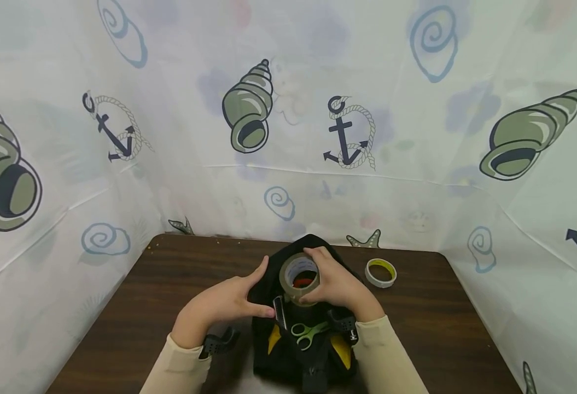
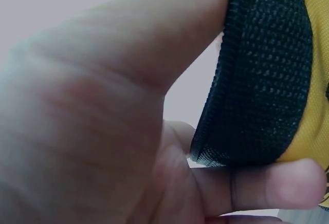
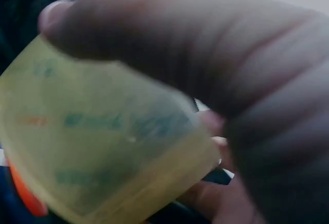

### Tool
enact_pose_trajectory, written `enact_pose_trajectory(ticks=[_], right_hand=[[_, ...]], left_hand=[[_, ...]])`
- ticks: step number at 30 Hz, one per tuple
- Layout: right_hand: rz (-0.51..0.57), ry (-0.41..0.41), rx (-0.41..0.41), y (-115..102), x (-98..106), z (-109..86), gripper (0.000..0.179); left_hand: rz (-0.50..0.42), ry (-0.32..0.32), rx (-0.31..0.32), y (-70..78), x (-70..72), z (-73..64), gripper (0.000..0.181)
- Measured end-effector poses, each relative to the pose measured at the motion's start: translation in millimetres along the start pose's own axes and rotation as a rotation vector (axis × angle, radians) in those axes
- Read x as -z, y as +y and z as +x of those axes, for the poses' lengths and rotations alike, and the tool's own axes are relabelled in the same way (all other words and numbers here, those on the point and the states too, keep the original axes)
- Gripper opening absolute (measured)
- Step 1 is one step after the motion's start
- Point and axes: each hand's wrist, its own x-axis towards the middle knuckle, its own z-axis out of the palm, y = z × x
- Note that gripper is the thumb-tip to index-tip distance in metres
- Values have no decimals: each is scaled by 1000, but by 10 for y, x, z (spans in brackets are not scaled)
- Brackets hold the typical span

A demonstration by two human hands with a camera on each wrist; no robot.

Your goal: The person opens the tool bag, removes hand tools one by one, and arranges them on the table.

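A black and yellow zippered tool bag (image 1: 310, 241) stands on the table. My right hand (image 1: 339, 282) holds a wide roll of clear yellowish packing tape (image 1: 286, 276) at the bag's open top, thumb and fingers on opposite sides of the roll. In the right wrist view, the tape (image 3: 103, 116) has faint printing on its face. My left hand (image 1: 224, 303) is at the bag's left side, with the zippered rim (image 2: 257, 75) between thumb and fingers. Green-handled scissors (image 1: 304, 343) and a slim black and silver tool (image 1: 279, 312) sit at the front of the bag.
A smaller tape roll (image 1: 380, 283), white outside and yellow inside, lies on the brown wooden table (image 1: 431, 328) right of the bag. Something orange-red (image 1: 302, 283) shows through the packing tape's core. A cloth (image 1: 298, 191) printed with shells and anchors hangs around the table.
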Motion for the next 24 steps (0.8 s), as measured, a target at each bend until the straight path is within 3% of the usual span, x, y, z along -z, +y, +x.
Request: enact_pose_trajectory(ticks=[7, 12, 24], right_hand=[[22, 77, 130, -108, 289, -191, 119], [-25, 140, 220, -130, 433, -357, 117], [-252, 454, 292, 54, 648, -619, 127]], left_hand=[[-4, 8, 18, 1, -20, 13, 121], [1, 11, 12, 4, -29, 4, 121], [3, 13, 0, 16, -31, -1, 121]])
